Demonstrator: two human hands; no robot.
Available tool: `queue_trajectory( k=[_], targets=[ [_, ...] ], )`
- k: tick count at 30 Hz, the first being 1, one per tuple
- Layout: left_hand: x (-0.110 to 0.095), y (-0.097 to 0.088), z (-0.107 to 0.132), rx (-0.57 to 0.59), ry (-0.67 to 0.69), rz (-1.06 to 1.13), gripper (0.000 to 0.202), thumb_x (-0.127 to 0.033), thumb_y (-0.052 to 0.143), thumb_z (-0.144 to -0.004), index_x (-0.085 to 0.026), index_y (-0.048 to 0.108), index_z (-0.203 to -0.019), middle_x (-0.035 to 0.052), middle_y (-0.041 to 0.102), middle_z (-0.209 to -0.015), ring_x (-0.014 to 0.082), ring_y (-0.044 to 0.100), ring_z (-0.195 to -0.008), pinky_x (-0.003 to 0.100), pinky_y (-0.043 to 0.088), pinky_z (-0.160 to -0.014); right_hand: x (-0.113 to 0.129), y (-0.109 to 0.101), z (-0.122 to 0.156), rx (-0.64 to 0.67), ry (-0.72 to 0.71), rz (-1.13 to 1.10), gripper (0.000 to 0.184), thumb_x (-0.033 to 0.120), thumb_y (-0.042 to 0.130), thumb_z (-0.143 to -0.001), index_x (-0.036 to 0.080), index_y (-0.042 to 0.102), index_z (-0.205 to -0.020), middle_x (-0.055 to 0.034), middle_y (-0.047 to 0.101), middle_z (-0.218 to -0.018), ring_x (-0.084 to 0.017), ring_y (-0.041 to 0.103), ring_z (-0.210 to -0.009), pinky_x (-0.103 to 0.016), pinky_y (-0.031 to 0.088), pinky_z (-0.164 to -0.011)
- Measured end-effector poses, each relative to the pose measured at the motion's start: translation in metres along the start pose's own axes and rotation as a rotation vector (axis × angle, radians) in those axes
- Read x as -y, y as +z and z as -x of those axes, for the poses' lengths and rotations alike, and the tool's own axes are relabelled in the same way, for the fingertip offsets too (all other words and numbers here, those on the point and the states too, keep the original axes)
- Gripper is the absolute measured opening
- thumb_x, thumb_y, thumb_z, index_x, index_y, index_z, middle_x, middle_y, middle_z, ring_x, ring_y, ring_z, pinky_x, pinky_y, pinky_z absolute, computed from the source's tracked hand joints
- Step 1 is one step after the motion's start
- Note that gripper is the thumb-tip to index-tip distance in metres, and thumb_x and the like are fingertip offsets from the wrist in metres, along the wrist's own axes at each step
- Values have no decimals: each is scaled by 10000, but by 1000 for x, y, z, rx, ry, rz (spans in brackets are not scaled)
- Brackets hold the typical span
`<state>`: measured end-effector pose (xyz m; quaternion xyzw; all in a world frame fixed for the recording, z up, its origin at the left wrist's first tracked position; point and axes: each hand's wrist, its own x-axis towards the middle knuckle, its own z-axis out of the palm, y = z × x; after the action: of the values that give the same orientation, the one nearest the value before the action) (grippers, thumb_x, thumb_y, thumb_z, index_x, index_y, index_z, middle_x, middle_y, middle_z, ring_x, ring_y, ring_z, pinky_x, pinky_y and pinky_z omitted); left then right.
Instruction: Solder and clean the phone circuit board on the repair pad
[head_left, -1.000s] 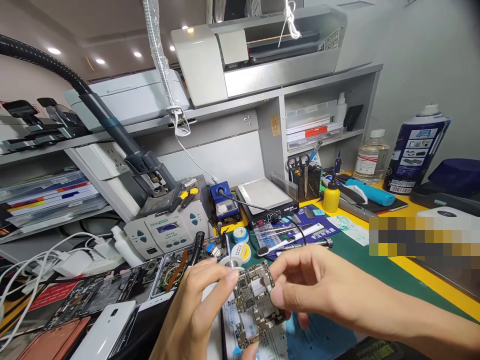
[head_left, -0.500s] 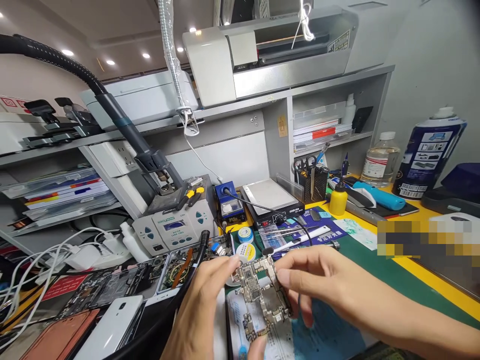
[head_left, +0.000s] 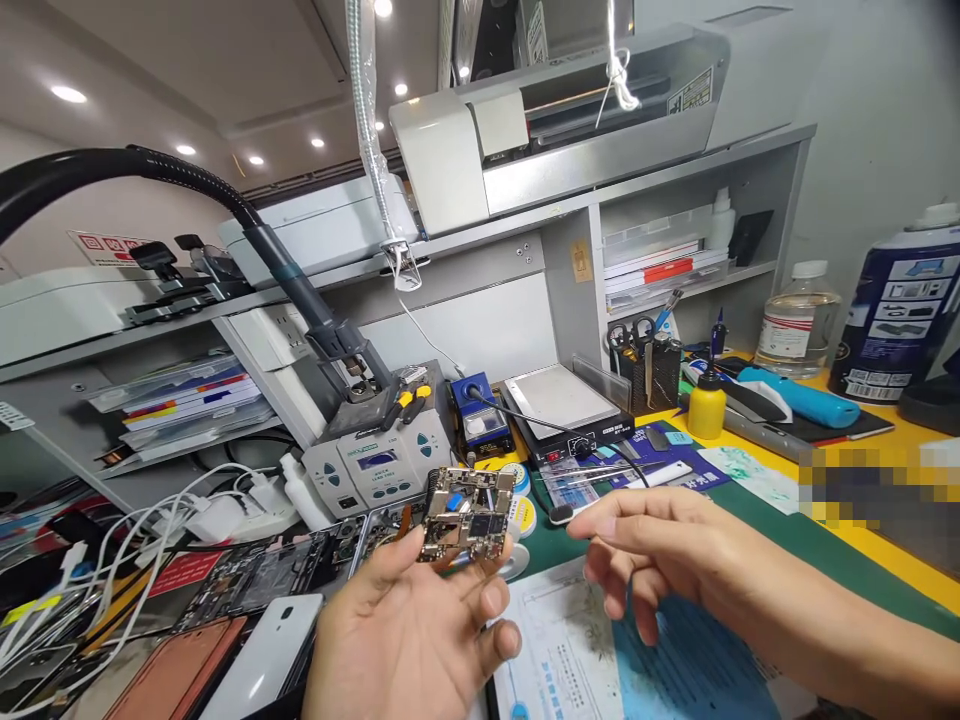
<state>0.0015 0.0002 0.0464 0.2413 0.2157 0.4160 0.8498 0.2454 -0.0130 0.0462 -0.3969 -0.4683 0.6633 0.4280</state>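
Observation:
In my left hand (head_left: 420,620), a phone circuit board (head_left: 486,527) with large cut-outs is pinched between thumb and fingers, raised and tilted above the bench. The palm is turned up, and the other fingers curl loosely. My right hand (head_left: 667,560) hovers to the right of the board, apart from it. Its fingers are loosely bent and spread, with nothing visible between them. Just beyond its fingertips lies a dark-tipped tool (head_left: 561,514) with a white handle. Underneath is a printed white and blue sheet (head_left: 559,640) on the green mat (head_left: 757,530).
A grey soldering station (head_left: 379,465) and a heating plate (head_left: 559,400) stand behind. A black flexible arm (head_left: 289,270) arches from the left. Phones (head_left: 262,650) lie at front left. A yellow bottle (head_left: 706,408) and spray can (head_left: 896,310) stand right.
My right hand has let go of the circuit board and moved away to the right. My left hand has turned palm up, lifting and tilting the board. The whole view has shifted left.

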Motion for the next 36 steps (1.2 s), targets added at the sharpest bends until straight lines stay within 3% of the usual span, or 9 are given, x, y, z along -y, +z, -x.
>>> queue_trajectory(
  k=[10, 18, 29, 32, 36],
  targets=[
    [5, 7, 3, -14, 24, 20, 381, -410, 568, -904, -82, 704, -1043, 174, 676, -1017, 195, 584, -715, 355, 481, -682, -3, -5, -2, 23, 3, 27, 239, 341, 677, -904, 109, 727, -926, -35, 652, -767, -145, 638, -662, -234, 523, -532],
    [5, 6, 4, 43, 24, 29, 383, -415, 576, -907, -89, 724, -1043, 162, 681, -1007, 197, 580, -728, 357, 466, -698, 2, 1, -2, 16, 16, 92, 335, 451, 709, -876, 117, 698, -860, -30, 652, -741, -142, 629, -634, -224, 504, -506],
    [6, 7, 3, 53, 35, -25, 392, -458, 641, -855, -106, 743, -996, 125, 686, -987, 177, 571, -716, 346, 471, -687, 0, 0, -3, 54, -4, 145, 301, 389, 693, -898, 128, 642, -758, -17, 641, -717, -122, 600, -610, -221, 504, -529],
    [12, 5, 3, 9, 187, -240, 435, -480, 705, -801, -151, 707, -1086, 112, 679, -1029, 177, 574, -722, 351, 475, -682, 0, 1, -3, 54, 4, 157, 302, 390, 708, -887, 135, 624, -750, -12, 636, -706, -123, 596, -607, -227, 501, -536],
    [30, 3, 4, -178, 708, -862, 669, -405, 771, -774, -267, 484, -1362, 86, 612, -1212, 213, 603, -885, 387, 473, -822, -2, 0, -2, 52, -9, 173, 334, 408, 660, -916, 140, 614, -722, -21, 651, -694, -125, 609, -597, -226, 496, -539]
  ],
)
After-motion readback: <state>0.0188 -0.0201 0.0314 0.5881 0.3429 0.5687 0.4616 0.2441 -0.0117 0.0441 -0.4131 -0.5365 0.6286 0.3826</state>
